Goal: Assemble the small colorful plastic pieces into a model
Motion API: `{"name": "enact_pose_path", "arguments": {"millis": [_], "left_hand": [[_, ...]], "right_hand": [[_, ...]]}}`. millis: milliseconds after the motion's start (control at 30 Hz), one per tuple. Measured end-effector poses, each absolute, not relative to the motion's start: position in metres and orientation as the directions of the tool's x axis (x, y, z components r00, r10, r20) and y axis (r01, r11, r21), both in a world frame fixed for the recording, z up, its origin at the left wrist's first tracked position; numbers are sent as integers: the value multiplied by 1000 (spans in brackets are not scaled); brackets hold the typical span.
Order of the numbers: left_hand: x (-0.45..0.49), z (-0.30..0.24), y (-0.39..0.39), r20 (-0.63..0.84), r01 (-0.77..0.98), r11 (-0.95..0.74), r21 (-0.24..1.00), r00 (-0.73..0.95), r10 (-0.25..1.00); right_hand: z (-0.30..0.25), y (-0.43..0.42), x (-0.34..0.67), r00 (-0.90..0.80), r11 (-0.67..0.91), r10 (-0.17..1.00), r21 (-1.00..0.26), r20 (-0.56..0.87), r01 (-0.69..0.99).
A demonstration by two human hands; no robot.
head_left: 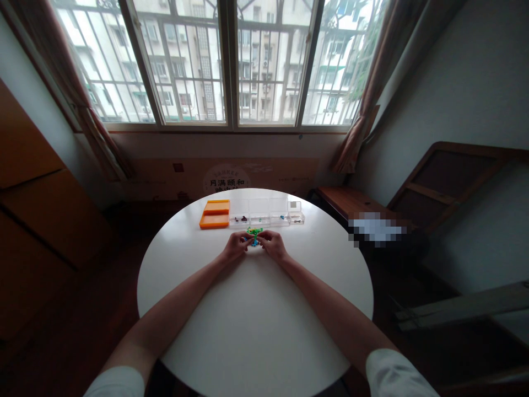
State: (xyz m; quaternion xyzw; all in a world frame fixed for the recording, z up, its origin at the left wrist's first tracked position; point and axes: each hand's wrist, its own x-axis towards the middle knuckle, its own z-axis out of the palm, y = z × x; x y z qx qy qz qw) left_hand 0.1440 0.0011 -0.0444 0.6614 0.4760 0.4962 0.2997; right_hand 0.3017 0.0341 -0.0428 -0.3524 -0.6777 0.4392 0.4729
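Note:
Between both hands, just over the white round table (248,309), is a small green, yellow and blue plastic piece (255,236), perhaps several joined parts. My left hand (237,246) pinches it from the left with curled fingers. From the right, my right hand (273,243) grips it with thumb and fingers together. The fingertips hide some of the piece, so its exact kind cannot be made out. Right behind the hands stand an orange open case (215,214) and a row of clear plastic boxes (260,211) with their lids up.
Small dark bits (243,219) and a small blue bit (282,217) lie in the clear boxes. A wooden bench (343,199) stands to the right of the table, and an orange-brown cabinet (28,220) at the left. A barred window (231,66) is ahead.

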Motion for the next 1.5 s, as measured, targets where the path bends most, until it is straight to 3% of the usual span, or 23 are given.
{"name": "enact_pose_path", "arguments": {"millis": [1500], "left_hand": [[146, -36, -4, 359, 326, -359, 875, 63, 931]], "right_hand": [[-41, 33, 303, -350, 341, 887, -939, 302, 53]]}}
